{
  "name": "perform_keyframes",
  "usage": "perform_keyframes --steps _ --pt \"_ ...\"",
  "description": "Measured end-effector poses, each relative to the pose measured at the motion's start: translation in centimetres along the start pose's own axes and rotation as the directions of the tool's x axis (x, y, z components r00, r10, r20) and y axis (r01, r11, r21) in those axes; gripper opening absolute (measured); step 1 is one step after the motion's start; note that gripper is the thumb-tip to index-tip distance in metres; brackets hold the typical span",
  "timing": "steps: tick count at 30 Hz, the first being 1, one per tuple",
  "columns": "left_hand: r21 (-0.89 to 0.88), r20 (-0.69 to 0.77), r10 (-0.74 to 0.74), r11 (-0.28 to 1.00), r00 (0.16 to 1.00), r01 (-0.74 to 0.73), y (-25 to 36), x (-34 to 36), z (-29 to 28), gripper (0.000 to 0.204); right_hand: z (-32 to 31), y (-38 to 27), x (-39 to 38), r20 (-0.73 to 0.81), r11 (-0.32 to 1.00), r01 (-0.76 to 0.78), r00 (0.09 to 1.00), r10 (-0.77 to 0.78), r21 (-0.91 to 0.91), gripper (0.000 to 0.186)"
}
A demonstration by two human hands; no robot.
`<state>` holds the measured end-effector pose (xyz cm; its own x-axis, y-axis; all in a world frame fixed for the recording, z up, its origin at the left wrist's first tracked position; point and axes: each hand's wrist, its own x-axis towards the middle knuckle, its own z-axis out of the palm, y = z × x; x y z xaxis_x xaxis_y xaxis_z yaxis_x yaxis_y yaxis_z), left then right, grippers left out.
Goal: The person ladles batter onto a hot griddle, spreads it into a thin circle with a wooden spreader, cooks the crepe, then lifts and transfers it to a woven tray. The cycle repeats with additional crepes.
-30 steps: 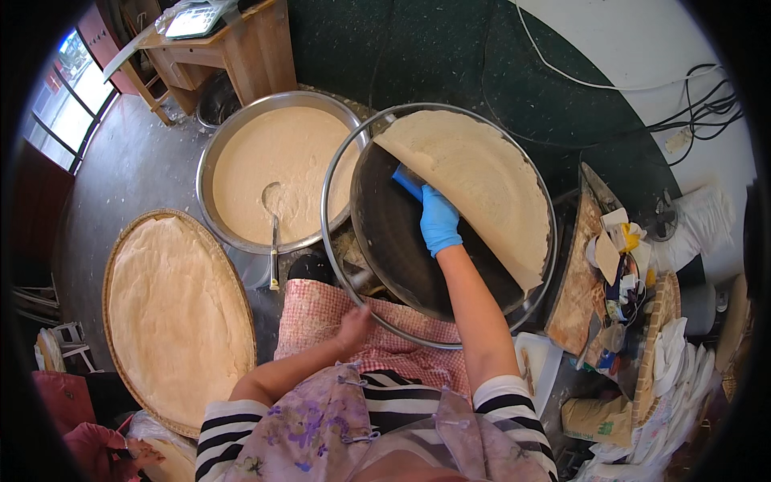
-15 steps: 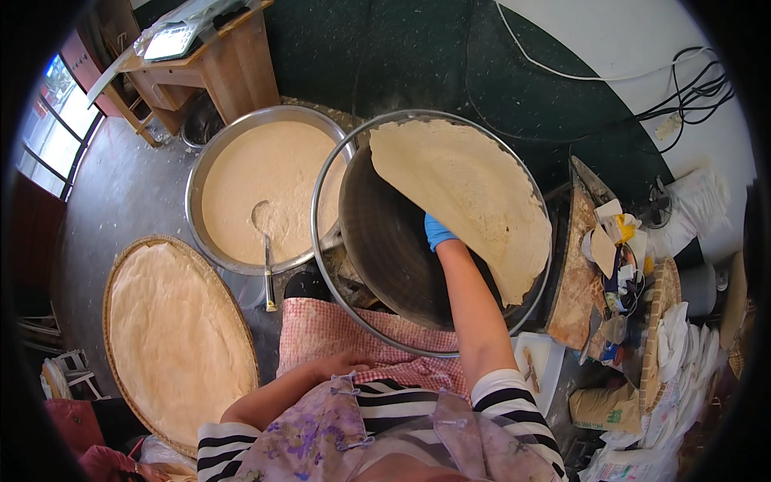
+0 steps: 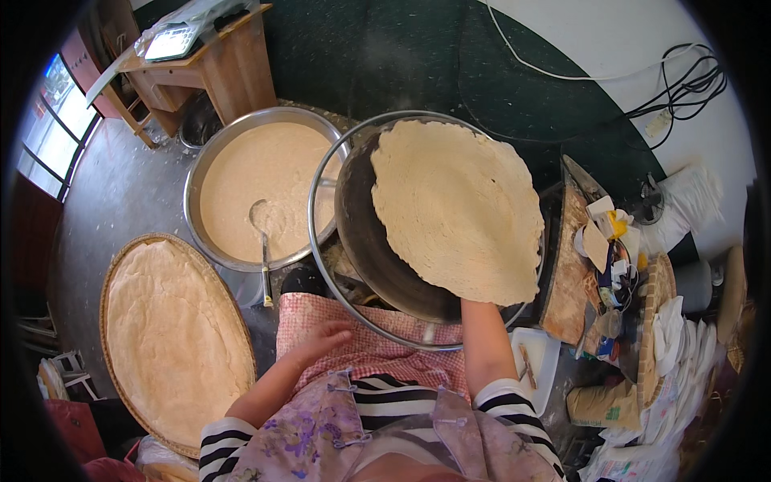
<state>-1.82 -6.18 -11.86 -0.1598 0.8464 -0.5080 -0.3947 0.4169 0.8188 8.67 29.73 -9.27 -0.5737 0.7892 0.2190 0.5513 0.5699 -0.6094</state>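
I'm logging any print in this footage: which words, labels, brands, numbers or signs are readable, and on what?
None can be read clearly.
Brown paper bag: green print, too small and blurred to read.
White plastic bag at the lower right: faint print, too blurred to read.
Small pale patch at the upper right: too small to tell if it bears text.

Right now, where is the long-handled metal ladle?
Left of centre in the head view, the ladle sits in the wide silver basin of beige batter, handle crossing the near rim.
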Motion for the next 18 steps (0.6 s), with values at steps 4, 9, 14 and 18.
perform_keyframes --steps 4,9,14,18 --pt "0.056 -0.357 0.396 0.913 0.846 -0.404 2.4 2.2 0.4 0.041 -1.3 -3.1 -5.7 0.047 0.983 -0.024 0.999 0.016 0.183 0.032" --pt "0.848 -0.204 0.828 0.416 0.522 -0.329 9.4 6.5 1.0 0.075 -4.6 -6.6 -12.0 0.074 0.916 0.217 0.976 -0.204 -0.338 0.04" --pt "0.968 0.042 0.841 0.1 0.54 -0.232 14.7 11.9 2.8 0.085 -7.5 -6.0 -14.6 0.021 0.961 0.194 0.981 -0.194 -0.197 0.038" --pt "0.959 0.207 0.8 -0.052 0.564 -0.279 15.7 14.9 4.6 0.061 -10.1 -3.9 -16.4 0.03 0.967 0.201 0.98 -0.199 -0.158 0.044"
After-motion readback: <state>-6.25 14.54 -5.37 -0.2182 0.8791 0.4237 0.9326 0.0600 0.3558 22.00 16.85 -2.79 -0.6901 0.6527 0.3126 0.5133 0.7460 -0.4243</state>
